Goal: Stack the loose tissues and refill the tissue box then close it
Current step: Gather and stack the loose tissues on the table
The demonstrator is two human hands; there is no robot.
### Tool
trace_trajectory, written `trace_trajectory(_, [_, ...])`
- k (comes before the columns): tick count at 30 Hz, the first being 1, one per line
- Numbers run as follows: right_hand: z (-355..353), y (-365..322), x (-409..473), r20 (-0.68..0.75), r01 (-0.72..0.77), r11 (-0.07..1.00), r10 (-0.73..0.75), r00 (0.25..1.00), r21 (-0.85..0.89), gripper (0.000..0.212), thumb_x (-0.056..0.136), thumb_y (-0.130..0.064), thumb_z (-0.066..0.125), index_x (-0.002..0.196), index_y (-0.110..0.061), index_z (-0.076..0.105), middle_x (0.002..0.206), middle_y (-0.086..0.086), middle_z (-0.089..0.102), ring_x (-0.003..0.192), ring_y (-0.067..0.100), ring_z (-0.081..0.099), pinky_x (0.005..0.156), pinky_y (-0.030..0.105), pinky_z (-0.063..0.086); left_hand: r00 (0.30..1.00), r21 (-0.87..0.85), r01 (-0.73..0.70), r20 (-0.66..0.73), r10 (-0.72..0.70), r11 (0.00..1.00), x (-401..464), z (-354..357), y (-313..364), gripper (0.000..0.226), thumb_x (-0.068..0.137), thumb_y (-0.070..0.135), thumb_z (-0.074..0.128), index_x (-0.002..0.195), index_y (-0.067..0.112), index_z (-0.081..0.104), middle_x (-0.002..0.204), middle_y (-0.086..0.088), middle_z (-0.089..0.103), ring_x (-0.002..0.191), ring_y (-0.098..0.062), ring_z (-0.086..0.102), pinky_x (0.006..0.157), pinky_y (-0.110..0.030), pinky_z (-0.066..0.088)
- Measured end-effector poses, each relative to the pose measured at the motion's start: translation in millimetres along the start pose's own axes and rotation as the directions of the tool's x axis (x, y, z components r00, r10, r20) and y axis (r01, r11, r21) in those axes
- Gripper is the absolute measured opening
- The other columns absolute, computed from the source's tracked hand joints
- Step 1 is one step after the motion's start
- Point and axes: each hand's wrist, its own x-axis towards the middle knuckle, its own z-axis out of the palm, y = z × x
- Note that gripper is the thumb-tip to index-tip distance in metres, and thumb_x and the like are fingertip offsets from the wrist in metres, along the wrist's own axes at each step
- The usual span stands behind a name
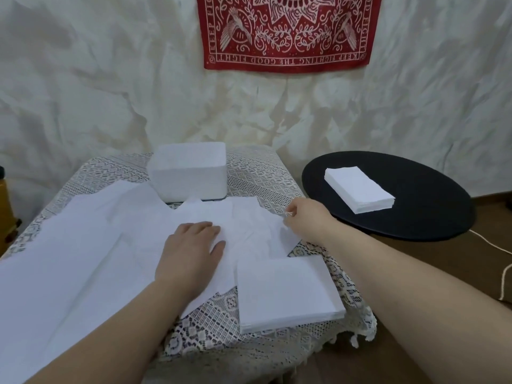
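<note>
Lower centre, the neat tissue stack [288,289] awaits another sheet. Left hand [191,249] presses flat on the loose tissues [91,245]; right hand [304,214] pinches one's edge. Lift slowly, singly. Tissue box [188,170] sits upper centre.

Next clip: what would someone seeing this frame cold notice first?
Probably the sprawl of loose tissues covering the left of the lace-covered table, with the left hand flat on them and the right hand pinching a sheet's edge. Next, the red bandana on the wall, and a neat tissue stack on the black round tray at right.
</note>
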Motion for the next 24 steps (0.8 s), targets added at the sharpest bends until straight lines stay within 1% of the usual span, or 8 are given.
trace_trajectory(5, [1.1, -5.3, -0.1, -0.043, -0.020, 0.997, 0.024, 0.999, 0.074, 0.042, 0.084, -0.019, 0.057, 0.117, 0.008, 0.058, 0.117, 0.026, 0.059, 0.108, 0.039, 0.056, 0.090, 0.049, 0.047, 1.000, 0.004, -0.011, -0.021, 0.011, 1.000, -3.5, -3.1, 1.0, 0.048, 0.091, 0.048, 0.037, 0.127, 0.023, 0.058, 0.133, 0.005, 0.055, 0.123, -0.022, 0.043, 0.102, -0.037, 0.037])
trace_trajectory(8, [0.9, -3.2, -5.4, -0.016, -0.053, 0.983, 0.057, 0.998, 0.177, 0.033, 0.080, -0.020, 0.064, 0.091, 0.011, 0.062, 0.089, 0.031, 0.060, 0.082, 0.042, 0.059, 0.067, 0.044, 0.049, 0.999, -0.005, -0.012, -0.031, 0.012, 1.000, -4.3, -5.2, 2.6, 0.051, 0.088, 0.048, 0.035, 0.123, 0.022, 0.061, 0.130, 0.005, 0.057, 0.121, -0.023, 0.045, 0.100, -0.037, 0.039])
trace_trajectory(10, [-0.1, -0.6, -11.2, 0.060, -0.084, 0.976, 0.073, 0.995, 0.203, 0.019, 0.078, -0.019, 0.067, 0.072, -0.003, 0.059, 0.066, 0.015, 0.050, 0.063, 0.027, 0.049, 0.055, 0.029, 0.037, 1.000, -0.016, -0.007, -0.029, 0.007, 1.000, -4.4, -5.9, 4.0, 0.051, 0.088, 0.047, 0.035, 0.122, 0.021, 0.062, 0.129, 0.004, 0.058, 0.120, -0.023, 0.045, 0.099, -0.038, 0.040])
trace_trajectory(12, [-0.9, 1.6, -14.5, 0.095, -0.089, 0.981, 0.073, 0.993, 0.175, 0.010, 0.078, -0.016, 0.066, 0.075, -0.007, 0.064, 0.065, 0.004, 0.054, 0.062, 0.021, 0.050, 0.054, 0.024, 0.037, 0.999, -0.026, -0.010, -0.039, 0.009, 1.000, -5.0, -7.0, 4.8, 0.048, 0.088, 0.044, 0.037, 0.120, 0.020, 0.063, 0.126, 0.003, 0.060, 0.119, -0.023, 0.047, 0.098, -0.039, 0.042])
trace_trajectory(14, [-2.1, 4.8, -12.8, 0.019, -0.077, 0.985, 0.075, 0.997, 0.152, 0.010, 0.080, -0.015, 0.062, 0.079, -0.006, 0.066, 0.066, 0.002, 0.055, 0.065, 0.023, 0.053, 0.053, 0.024, 0.037, 0.998, -0.031, -0.007, -0.061, 0.005, 0.999, -6.0, -7.7, 5.9, 0.043, 0.091, 0.040, 0.040, 0.120, 0.019, 0.064, 0.125, 0.003, 0.061, 0.118, -0.023, 0.047, 0.098, -0.038, 0.042])
trace_trajectory(18, [-15.8, 8.8, -10.7, -0.307, -0.042, 0.973, 0.112, 0.945, 0.225, 0.013, 0.083, -0.016, 0.054, 0.074, -0.006, 0.055, 0.072, 0.005, 0.056, 0.072, 0.026, 0.051, 0.054, 0.029, 0.033, 0.994, -0.044, -0.014, -0.107, 0.010, 0.999, -6.9, -9.1, 8.1, 0.032, 0.094, 0.032, 0.048, 0.114, 0.016, 0.067, 0.119, 0.002, 0.064, 0.114, -0.023, 0.051, 0.095, -0.037, 0.043])
trace_trajectory(21, [-36.5, 4.0, -21.7, -0.452, 0.130, 0.938, 0.032, 0.891, 0.322, 0.012, 0.087, -0.017, 0.052, 0.084, -0.006, 0.057, 0.077, 0.005, 0.060, 0.069, 0.018, 0.050, 0.056, 0.027, 0.036, 0.991, -0.074, -0.036, -0.132, 0.026, 0.997, -9.1, -11.7, 9.3, 0.035, 0.092, 0.035, 0.045, 0.113, 0.018, 0.067, 0.118, 0.004, 0.064, 0.113, -0.020, 0.050, 0.096, -0.034, 0.042])
trace_trajectory(24, [-60.5, -5.9, -39.3, -0.516, 0.277, 0.908, -0.081, 0.853, 0.315, 0.016, 0.090, -0.018, 0.052, 0.074, -0.023, 0.056, 0.069, -0.009, 0.057, 0.065, 0.008, 0.049, 0.054, 0.017, 0.035, 0.984, -0.184, 0.012, -0.171, -0.044, 0.983, -8.1, -31.2, 20.6, 0.032, 0.091, 0.033, 0.057, 0.120, 0.021, 0.062, 0.127, 0.007, 0.057, 0.120, -0.017, 0.044, 0.101, -0.029, 0.033])
